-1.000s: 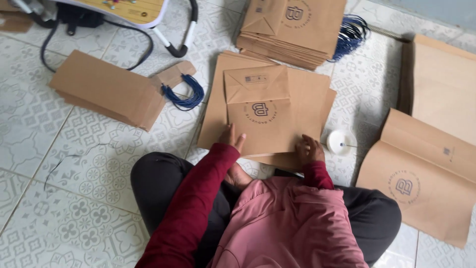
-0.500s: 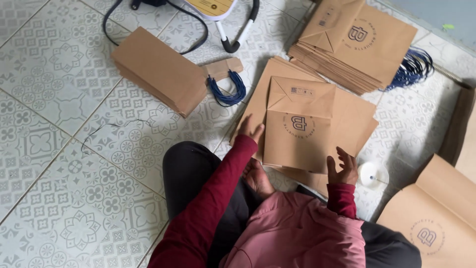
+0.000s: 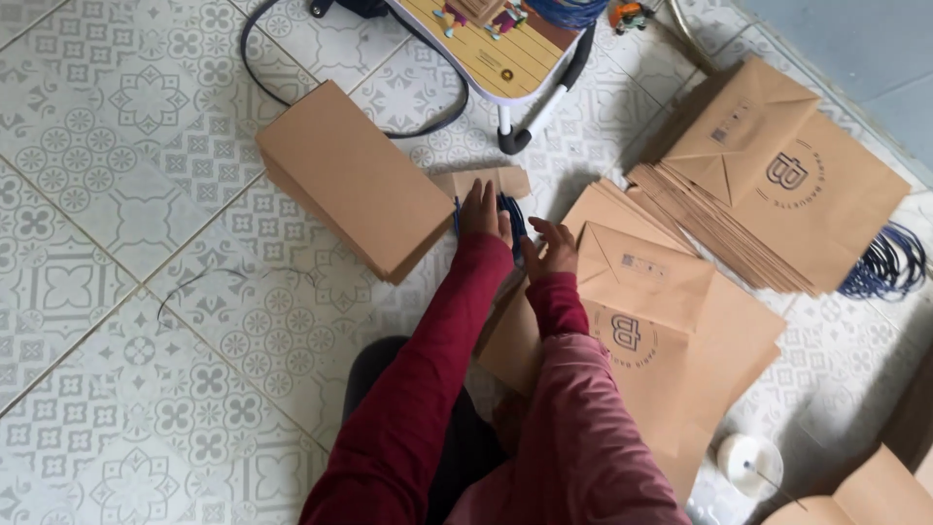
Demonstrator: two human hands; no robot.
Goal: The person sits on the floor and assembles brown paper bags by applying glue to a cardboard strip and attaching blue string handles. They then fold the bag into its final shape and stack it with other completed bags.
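Now both hands have left the paper bag [image 3: 637, 321] for the blue cords [image 3: 512, 216].

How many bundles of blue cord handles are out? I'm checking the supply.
2 clearly: one bundle under both hands, left hand and right hand; another bundle at the right, beside the big bag stack. More may be hidden.

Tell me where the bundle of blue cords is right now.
The blue cords lie upper centre on the floor, under the left hand, between the stack of flat brown bags and the right hand.
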